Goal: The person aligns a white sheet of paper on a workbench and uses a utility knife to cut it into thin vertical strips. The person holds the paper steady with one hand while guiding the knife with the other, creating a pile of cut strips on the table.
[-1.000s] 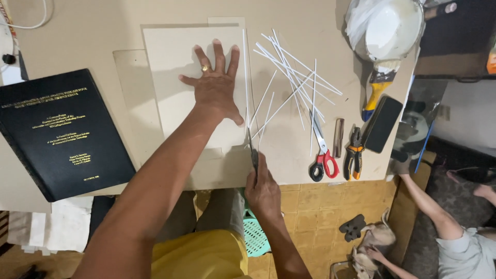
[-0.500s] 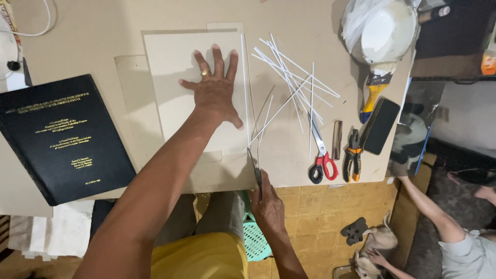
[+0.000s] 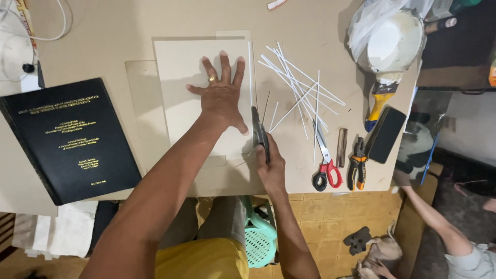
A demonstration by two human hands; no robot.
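— Beige desk, seen from above: what is each of the hands doing?

— Left hand lies flat, fingers spread, on a pale board, pinning it so it cannot slide. Right hand is closed around a cutter, its blade laid along the board's right edge.

— And around them?

— White strips scattered just right of the cutter; scissors and pliers beyond; a black book on the left.
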